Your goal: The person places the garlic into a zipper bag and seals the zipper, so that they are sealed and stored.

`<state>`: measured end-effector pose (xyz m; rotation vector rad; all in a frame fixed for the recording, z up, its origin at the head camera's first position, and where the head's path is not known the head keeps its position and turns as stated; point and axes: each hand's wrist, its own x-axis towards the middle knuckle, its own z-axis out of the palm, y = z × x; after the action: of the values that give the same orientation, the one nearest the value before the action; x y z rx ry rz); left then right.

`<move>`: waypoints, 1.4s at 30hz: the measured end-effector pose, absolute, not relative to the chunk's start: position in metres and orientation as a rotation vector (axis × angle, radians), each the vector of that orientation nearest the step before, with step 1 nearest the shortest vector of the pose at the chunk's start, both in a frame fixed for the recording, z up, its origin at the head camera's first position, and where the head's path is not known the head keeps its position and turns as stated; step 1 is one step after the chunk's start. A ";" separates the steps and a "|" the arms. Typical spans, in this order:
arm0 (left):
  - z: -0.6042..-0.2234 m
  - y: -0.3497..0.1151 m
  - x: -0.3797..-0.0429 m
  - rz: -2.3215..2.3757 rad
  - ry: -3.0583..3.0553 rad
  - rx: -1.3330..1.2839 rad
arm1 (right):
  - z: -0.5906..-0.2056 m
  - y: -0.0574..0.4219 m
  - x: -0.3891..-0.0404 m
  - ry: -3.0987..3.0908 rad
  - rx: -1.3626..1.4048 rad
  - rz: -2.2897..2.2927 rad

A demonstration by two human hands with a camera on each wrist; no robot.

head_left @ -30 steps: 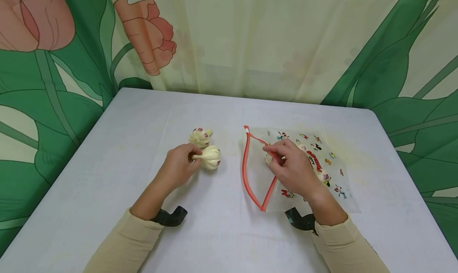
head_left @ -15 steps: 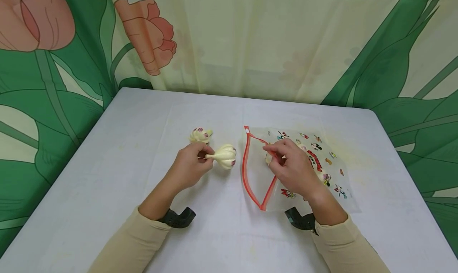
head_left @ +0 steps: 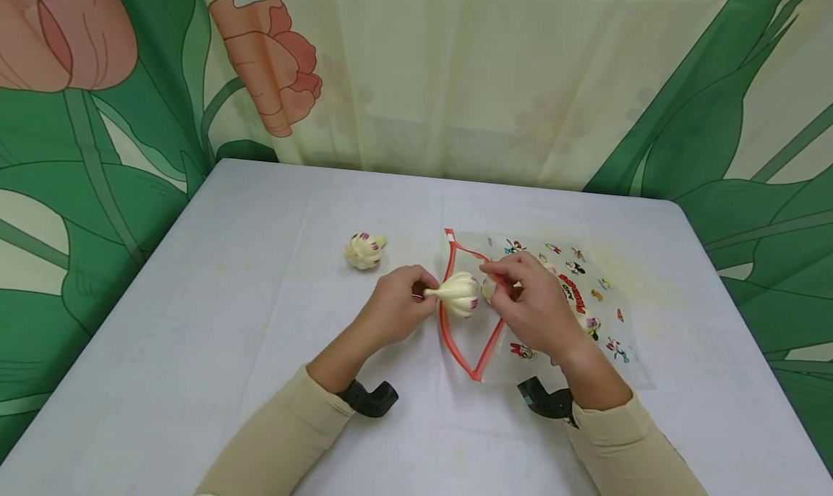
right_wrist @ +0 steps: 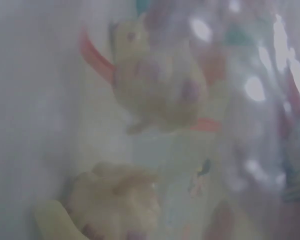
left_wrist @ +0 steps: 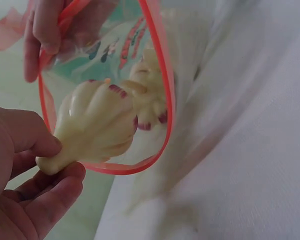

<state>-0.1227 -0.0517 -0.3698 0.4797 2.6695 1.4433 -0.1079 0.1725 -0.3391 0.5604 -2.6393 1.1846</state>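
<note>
The left hand [head_left: 398, 306] is pinching a garlic bulb [head_left: 458, 295] by its stem, round end facing the gaping mouth of a clear printed zip bag [head_left: 604, 302]; whether it is crossing the red rim [left_wrist: 166, 85] is hard to tell. The right hand [head_left: 540, 309] is pinching one side of that rim, lifting it. For a clean entry, the bulb should probably be travelling round end first through the middle of the gap, the right hand holding firm. An inner garlic bulb [left_wrist: 153, 107] is lying just behind the mouth, so steering beside it should avoid jamming. Farther off, a loose garlic bulb [head_left: 364, 251] is resting on the tabletop [head_left: 195, 301].
</note>
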 end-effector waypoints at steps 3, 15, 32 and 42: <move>-0.372 -0.044 -0.125 1.383 2.713 0.505 | -0.339 0.173 -0.108 -2.638 0.559 1.200; -0.377 -0.023 -0.128 1.144 2.849 0.585 | -0.339 0.172 -0.108 -2.615 0.587 1.163; -0.384 0.004 -0.132 1.118 2.783 0.617 | -0.339 0.170 -0.109 -2.624 0.586 1.167; -0.382 0.018 -0.133 1.062 2.819 0.726 | -0.338 0.170 -0.108 -2.603 0.607 1.195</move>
<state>-0.1325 0.0180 -0.3824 0.7255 2.8190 1.0623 -0.1081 0.1700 -0.3383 0.6071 -2.6029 1.1949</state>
